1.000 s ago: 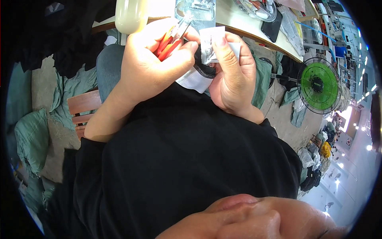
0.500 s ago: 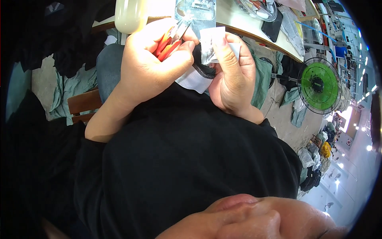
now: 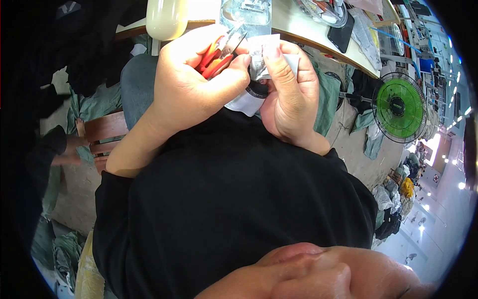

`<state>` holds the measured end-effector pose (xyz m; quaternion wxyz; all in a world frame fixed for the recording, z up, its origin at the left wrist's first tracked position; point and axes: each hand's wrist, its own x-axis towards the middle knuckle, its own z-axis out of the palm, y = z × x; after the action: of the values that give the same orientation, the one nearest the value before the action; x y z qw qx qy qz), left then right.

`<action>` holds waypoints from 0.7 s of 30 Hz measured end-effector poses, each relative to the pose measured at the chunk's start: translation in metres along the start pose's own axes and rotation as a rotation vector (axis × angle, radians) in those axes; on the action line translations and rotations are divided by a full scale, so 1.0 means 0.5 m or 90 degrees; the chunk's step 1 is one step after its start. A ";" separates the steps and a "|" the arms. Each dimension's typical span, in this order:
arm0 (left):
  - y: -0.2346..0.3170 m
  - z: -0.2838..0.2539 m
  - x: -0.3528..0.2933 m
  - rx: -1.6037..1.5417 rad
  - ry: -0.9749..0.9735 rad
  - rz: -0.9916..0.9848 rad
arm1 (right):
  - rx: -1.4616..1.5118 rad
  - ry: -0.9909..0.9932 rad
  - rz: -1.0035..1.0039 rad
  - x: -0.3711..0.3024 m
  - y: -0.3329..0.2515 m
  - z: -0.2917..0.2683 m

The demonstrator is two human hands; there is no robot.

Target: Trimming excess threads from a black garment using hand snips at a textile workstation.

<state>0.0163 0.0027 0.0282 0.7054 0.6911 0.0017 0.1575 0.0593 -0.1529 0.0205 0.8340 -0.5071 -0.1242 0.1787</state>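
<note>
My left hand [image 3: 181, 87] is closed around red-handled snips [image 3: 215, 62], their metal blades pointing up and away from me. Its thumb and fingertip meet at the edge of a white printed label [image 3: 257, 62]. Opposite, my right hand [image 3: 289, 92] pinches the same label between thumb and curled fingers. Below the label, between my hands, hangs a piece of cloth [image 3: 245, 103], white with a black ribbed edge; part of it is hidden by my fingers.
Beyond my hands is a table [image 3: 294, 35] with a metal plate [image 3: 246, 17], a cream rounded machine part [image 3: 167, 20], a dark phone [image 3: 341, 34] and a clear container [image 3: 326, 12]. A green fan [image 3: 398, 107] stands right. Left are a wooden chair [image 3: 105, 127] and another person's blurred arm [image 3: 67, 149].
My left hand and the snips have shifted slightly right, closer to the label, which is now pinched at its left edge. At the left, a dark-clothed person has moved away, uncovering chair and floor.
</note>
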 end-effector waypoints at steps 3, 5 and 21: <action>-0.003 0.001 0.001 -0.006 0.004 0.001 | 0.001 -0.019 -0.001 0.000 0.001 -0.006; -0.002 0.000 0.000 0.017 0.004 0.010 | 0.019 0.007 0.005 0.001 0.000 0.005; -0.005 0.002 0.002 -0.036 0.026 -0.008 | 0.035 0.038 0.020 0.003 -0.005 0.011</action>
<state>0.0181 0.0019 0.0261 0.7255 0.6675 0.0164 0.1671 0.0589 -0.1489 0.0251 0.8481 -0.4909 -0.0862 0.1800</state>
